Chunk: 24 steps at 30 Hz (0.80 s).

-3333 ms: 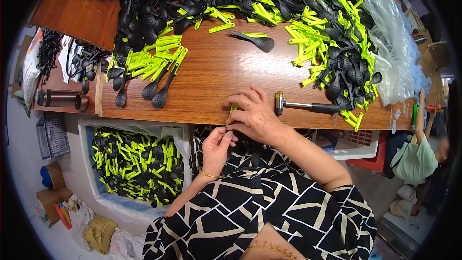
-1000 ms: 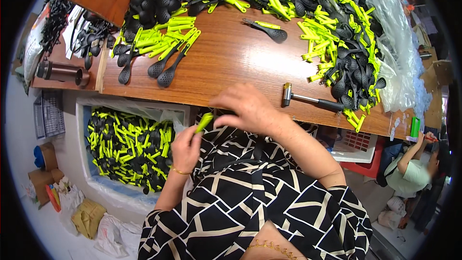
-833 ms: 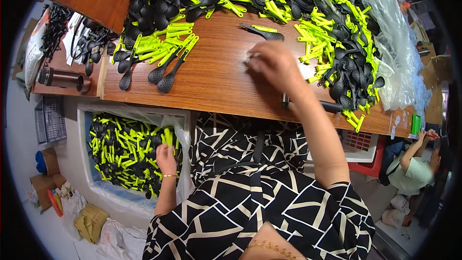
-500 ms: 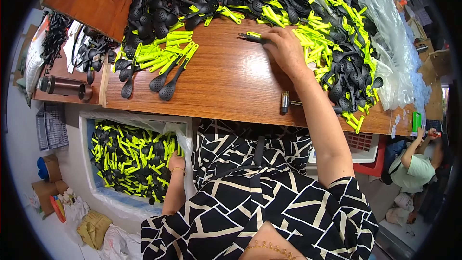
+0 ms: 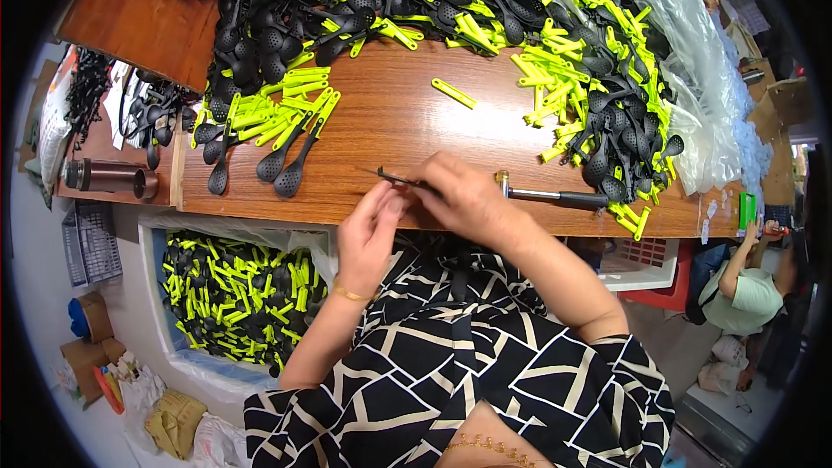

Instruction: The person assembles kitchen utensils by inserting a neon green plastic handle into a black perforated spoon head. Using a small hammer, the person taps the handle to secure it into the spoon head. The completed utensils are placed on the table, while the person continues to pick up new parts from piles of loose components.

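Note:
My right hand [image 5: 468, 199] is closed on a slim black utensil handle [image 5: 400, 178] above the table's front edge. The rest of that black piece is hidden by my fingers. Right beside it, my left hand [image 5: 368, 230] has its fingers bent together under the handle; what they hold, if anything, is hidden. Ahead of the hands a single lime-green handle sleeve [image 5: 454, 93] lies on the wooden table [image 5: 381, 121]. To the right of my right hand rests a small hammer [image 5: 555, 197] with a metal head and black grip.
Black slotted spoons [image 5: 416, 0] are heaped along the back. Lime-green sleeves [image 5: 555, 78] lie at right; a few green-handled spoons [image 5: 290, 175] lie at left. Below left stands a lined box [image 5: 154, 295] of green-handled spoons. A bottle [image 5: 108, 178] lies far left. A person [image 5: 741, 295] is at far right.
My right hand has drawn back from the sleeve pile to the front edge with the black piece. My left hand has risen from the box to meet it. One sleeve now lies uncovered.

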Available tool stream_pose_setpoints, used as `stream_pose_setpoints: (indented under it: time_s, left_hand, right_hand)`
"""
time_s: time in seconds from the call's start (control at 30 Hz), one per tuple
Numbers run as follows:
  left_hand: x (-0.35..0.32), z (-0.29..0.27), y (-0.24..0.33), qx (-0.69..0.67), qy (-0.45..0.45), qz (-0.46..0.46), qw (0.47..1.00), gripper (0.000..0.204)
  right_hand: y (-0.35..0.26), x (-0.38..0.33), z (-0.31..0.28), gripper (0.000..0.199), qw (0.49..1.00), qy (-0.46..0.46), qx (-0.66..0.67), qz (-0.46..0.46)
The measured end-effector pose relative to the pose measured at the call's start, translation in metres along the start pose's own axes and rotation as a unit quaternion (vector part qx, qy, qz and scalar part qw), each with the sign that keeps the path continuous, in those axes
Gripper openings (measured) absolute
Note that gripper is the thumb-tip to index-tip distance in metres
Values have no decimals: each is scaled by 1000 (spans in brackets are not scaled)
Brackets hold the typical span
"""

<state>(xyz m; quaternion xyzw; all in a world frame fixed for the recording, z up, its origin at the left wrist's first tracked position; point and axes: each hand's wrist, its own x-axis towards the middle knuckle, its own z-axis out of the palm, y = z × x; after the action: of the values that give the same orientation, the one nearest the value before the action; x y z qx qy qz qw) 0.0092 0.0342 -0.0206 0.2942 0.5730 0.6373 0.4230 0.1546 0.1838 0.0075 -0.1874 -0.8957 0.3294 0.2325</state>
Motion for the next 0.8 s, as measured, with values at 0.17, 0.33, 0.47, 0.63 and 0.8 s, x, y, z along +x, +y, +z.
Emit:
stream_pose_setpoints:
  time_s: [0.17,0.33,0.47,0.63,0.8]
  left_hand:
    - [43,20,-12,-187,37,-38,981,31]
    - [46,13,-1,-167,-22,-118,979,28]
    - [41,22,-2,-73,-30,-93,992,33]
    - [39,25,-2,-53,-68,-97,992,39]
    - [39,22,1,-91,-95,-103,986,43]
  right_hand:
    - [11,9,-20,43,995,-78,-6,-68]
    - [103,30,-99,24,980,91,-174,-12]
    - [147,-3,-146,27,901,50,-408,137]
    - [151,-10,-129,21,914,47,-371,158]
    - [146,-7,-116,15,929,70,-351,96]
